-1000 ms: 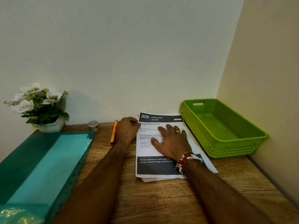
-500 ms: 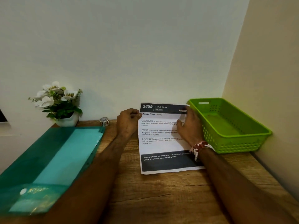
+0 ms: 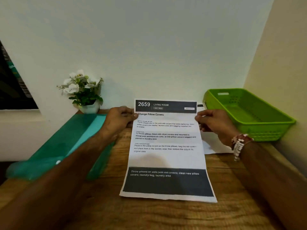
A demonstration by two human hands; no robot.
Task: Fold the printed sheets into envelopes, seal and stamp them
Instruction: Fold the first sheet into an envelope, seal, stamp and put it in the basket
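A printed sheet (image 3: 166, 156) with dark bands at top and bottom is lifted off the wooden desk (image 3: 166, 214), its far end raised. My left hand (image 3: 118, 120) pinches its upper left edge. My right hand (image 3: 214, 125) pinches its upper right edge; beaded bracelets circle that wrist. Behind my right hand, more white sheets (image 3: 214, 146) lie on the desk, partly hidden by the held sheet.
A translucent teal folder (image 3: 63, 143) lies along the desk's left side. A white pot of white flowers (image 3: 84, 90) stands at the back wall. A green plastic basket (image 3: 249, 113) sits in the right corner against the walls.
Both hands have taken the top sheet by its upper edges and lifted it off the stack toward me. My right hand earlier lay flat on the papers.
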